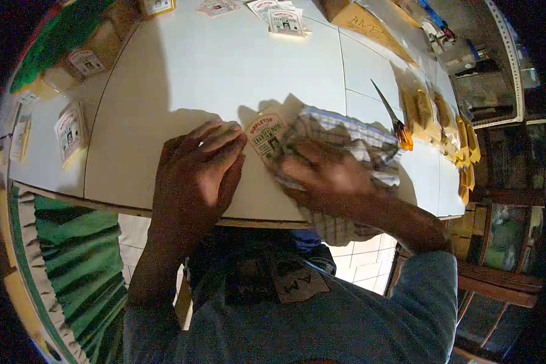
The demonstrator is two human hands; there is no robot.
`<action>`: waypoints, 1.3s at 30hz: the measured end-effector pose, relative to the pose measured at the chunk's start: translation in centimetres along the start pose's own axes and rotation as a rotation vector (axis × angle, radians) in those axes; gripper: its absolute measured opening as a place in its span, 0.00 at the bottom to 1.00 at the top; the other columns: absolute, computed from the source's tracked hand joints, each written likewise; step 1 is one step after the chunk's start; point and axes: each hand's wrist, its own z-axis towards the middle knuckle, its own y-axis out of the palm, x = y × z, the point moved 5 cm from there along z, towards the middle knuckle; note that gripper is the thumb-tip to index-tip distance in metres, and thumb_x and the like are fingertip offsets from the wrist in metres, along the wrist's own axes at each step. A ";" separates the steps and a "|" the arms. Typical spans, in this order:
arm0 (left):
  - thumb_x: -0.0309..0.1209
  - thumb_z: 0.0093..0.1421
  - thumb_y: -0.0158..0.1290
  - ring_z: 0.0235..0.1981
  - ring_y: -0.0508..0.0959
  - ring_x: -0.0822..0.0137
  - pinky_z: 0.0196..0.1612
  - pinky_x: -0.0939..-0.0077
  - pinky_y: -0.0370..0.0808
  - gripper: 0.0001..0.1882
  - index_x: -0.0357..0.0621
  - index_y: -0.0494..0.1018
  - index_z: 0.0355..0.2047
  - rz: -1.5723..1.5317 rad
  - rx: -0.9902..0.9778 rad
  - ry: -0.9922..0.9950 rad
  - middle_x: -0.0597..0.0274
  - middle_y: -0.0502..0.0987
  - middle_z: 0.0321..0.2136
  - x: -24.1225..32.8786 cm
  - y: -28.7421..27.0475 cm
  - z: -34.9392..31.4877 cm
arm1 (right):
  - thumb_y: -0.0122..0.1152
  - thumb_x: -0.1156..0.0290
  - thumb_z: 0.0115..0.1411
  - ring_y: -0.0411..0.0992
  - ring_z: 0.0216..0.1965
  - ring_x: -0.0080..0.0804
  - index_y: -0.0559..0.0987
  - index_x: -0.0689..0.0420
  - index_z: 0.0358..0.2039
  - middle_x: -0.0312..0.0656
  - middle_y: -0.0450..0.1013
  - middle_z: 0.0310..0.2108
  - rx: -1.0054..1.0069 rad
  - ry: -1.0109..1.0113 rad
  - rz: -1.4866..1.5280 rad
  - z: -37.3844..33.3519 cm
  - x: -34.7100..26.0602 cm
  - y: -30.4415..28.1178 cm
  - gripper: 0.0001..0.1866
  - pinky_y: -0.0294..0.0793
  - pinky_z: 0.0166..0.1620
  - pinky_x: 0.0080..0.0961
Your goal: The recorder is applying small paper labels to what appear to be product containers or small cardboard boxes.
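A small yellowish packet (266, 136) with a printed white, red and green label lies on the white table, between my two hands. My left hand (201, 167) rests just left of it, fingers bent and drawn together toward the thumb, tips close to the packet's edge. Whether anything is between those fingertips is hidden. My right hand (330, 176), slightly blurred, is closed on a crumpled blue-and-white striped cloth (352, 136) and presses it at the packet's right side. Part of the cloth hangs over the table's near edge, under my right forearm.
Orange-handled scissors (402, 130) lie right of the cloth. Beyond them is a row of yellow-brown packets (434, 112). Loose labels (287, 23) lie at the far side. A labelled packet (71, 134) is at the left, with green fabric (73, 242) below the table edge.
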 end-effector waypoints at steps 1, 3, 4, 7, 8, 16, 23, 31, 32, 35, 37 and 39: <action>0.29 0.57 0.57 0.52 0.75 0.57 0.56 0.62 0.67 0.13 0.41 0.78 0.43 -0.009 0.000 0.000 0.57 0.79 0.45 -0.1 0.0 0.1 | 0.66 0.66 0.50 0.75 0.38 0.50 0.74 0.53 0.46 0.50 0.70 0.42 0.000 -0.009 0.000 -0.4 0.4 -0.5 0.22 0.78 0.39 0.40; 0.29 0.57 0.57 0.52 0.75 0.57 0.56 0.61 0.67 0.13 0.41 0.78 0.43 -0.012 0.006 -0.005 0.57 0.79 0.44 -0.3 0.1 0.0 | 0.67 0.68 0.50 0.75 0.39 0.53 0.73 0.55 0.50 0.53 0.71 0.43 -0.108 0.136 0.039 -1.2 2.1 -0.9 0.25 0.78 0.41 0.40; 0.30 0.57 0.57 0.52 0.75 0.57 0.56 0.61 0.67 0.13 0.40 0.78 0.42 -0.029 -0.002 -0.006 0.57 0.79 0.44 -0.2 0.2 0.3 | 0.67 0.68 0.50 0.75 0.39 0.53 0.73 0.55 0.50 0.53 0.71 0.43 -0.099 0.137 0.032 -1.6 2.8 -1.4 0.25 0.78 0.41 0.40; 0.33 0.57 0.58 0.52 0.74 0.57 0.55 0.61 0.68 0.12 0.40 0.79 0.39 -0.001 -0.026 -0.009 0.56 0.79 0.44 0.1 0.1 0.4 | 0.67 0.72 0.51 0.74 0.41 0.57 0.72 0.61 0.48 0.56 0.74 0.41 0.009 0.190 -0.244 -2.4 5.9 -1.9 0.23 0.76 0.44 0.42; 0.35 0.56 0.59 0.51 0.74 0.56 0.54 0.60 0.68 0.13 0.41 0.79 0.38 0.037 -0.042 -0.003 0.56 0.79 0.44 0.4 -0.1 0.5 | 0.67 0.72 0.51 0.74 0.41 0.57 0.72 0.61 0.48 0.56 0.74 0.41 0.022 0.187 -0.244 -2.4 6.3 -2.2 0.23 0.76 0.44 0.42; 0.52 0.48 0.64 0.46 0.75 0.50 0.51 0.57 0.71 0.29 0.41 0.77 0.41 0.173 -0.216 -0.048 0.51 0.76 0.42 1.6 -0.5 2.7 | 0.64 0.71 0.54 0.76 0.40 0.55 0.71 0.62 0.44 0.55 0.75 0.39 0.173 0.162 -0.025 -2.1 8.5 -3.0 0.19 0.76 0.43 0.41; 0.51 0.49 0.63 0.52 0.71 0.51 0.55 0.59 0.69 0.31 0.41 0.74 0.46 0.242 -0.252 0.112 0.51 0.72 0.48 3.8 0.5 3.7 | 0.62 0.66 0.58 0.75 0.40 0.55 0.71 0.60 0.43 0.54 0.75 0.40 0.221 0.141 0.063 -2.7 8.9 -3.4 0.16 0.75 0.43 0.42; 0.41 0.47 0.66 0.53 0.70 0.50 0.58 0.61 0.66 0.25 0.41 0.70 0.40 -0.014 -0.485 0.007 0.49 0.70 0.49 1.7 1.4 7.5 | 0.61 0.64 0.59 0.74 0.41 0.56 0.70 0.58 0.42 0.54 0.74 0.37 0.249 0.107 0.131 -3.2 8.9 -3.9 0.16 0.74 0.44 0.44; 0.39 0.48 0.65 0.51 0.70 0.48 0.56 0.60 0.67 0.24 0.40 0.69 0.39 -0.024 -0.500 0.009 0.49 0.70 0.46 1.7 1.4 8.0 | 0.60 0.64 0.59 0.74 0.41 0.56 0.69 0.58 0.42 0.54 0.74 0.36 0.257 0.092 0.116 -3.2 8.8 -3.9 0.15 0.73 0.44 0.45; 0.42 0.47 0.65 0.49 0.72 0.49 0.55 0.59 0.68 0.24 0.40 0.69 0.37 -0.010 -0.337 0.267 0.50 0.72 0.44 1.6 2.0 9.0 | 0.61 0.64 0.59 0.73 0.42 0.57 0.69 0.58 0.42 0.53 0.74 0.37 0.253 0.085 0.117 -3.0 8.7 -4.0 0.15 0.73 0.44 0.45; 0.43 0.47 0.65 0.48 0.73 0.49 0.55 0.59 0.68 0.24 0.40 0.69 0.35 -0.119 -0.458 0.249 0.49 0.72 0.44 1.4 2.9 9.9 | 0.61 0.64 0.59 0.73 0.42 0.57 0.69 0.57 0.42 0.53 0.74 0.37 0.259 0.074 0.126 -3.1 8.8 -3.9 0.16 0.73 0.44 0.46; 0.44 0.48 0.64 0.48 0.73 0.50 0.54 0.59 0.68 0.24 0.40 0.69 0.34 -0.230 -0.578 0.229 0.49 0.73 0.43 1.6 3.4 10.4 | 0.61 0.64 0.59 0.73 0.42 0.57 0.69 0.57 0.42 0.53 0.74 0.38 0.263 0.063 0.134 -3.1 8.7 -4.0 0.16 0.73 0.45 0.46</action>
